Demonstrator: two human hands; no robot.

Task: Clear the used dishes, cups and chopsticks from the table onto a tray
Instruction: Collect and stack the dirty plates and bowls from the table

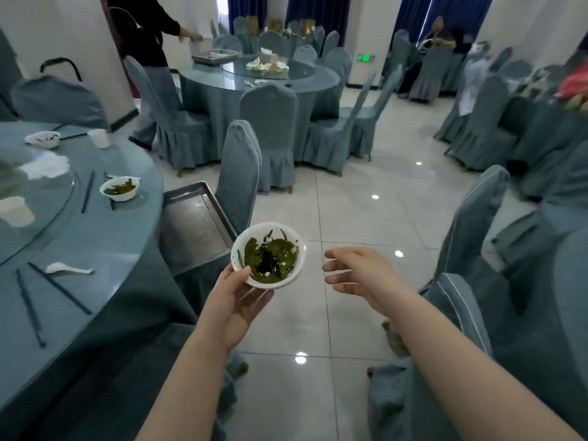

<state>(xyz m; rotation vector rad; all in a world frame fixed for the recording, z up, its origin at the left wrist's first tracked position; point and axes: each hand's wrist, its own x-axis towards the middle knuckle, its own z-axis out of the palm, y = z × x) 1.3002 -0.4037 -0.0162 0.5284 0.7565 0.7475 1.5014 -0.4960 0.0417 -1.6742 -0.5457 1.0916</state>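
Your left hand (237, 302) grips the white bowl (268, 254) at the centre of the frame, thumb hooked over the near rim and fingers curled underneath, so the bowl sits up off the floor tiles with green leaf scraps and a dark smear inside. Your right hand (356, 270) hangs just right of the bowl, fingers loosely spread and a little blurred, holding nothing and not touching the rim. The metal tray (191, 230) lies just left of the bowl, perched by the table edge; its near corner is hidden behind the bowl and its left side is tucked under the round table (121, 237). On that table, at left of frame, you've got a second bowl (120, 188) with greens, a white spoon (68, 268) lower down, dark chopsticks (30, 308) near the bottom left, another pair (87, 192) beside the second bowl, a paper cup (99, 138) and a third bowl (43, 140) at upper left. A second cup (14, 211) at the far left edge is blurred and seen through the glass turntable. The table's left part is cut off by the frame.
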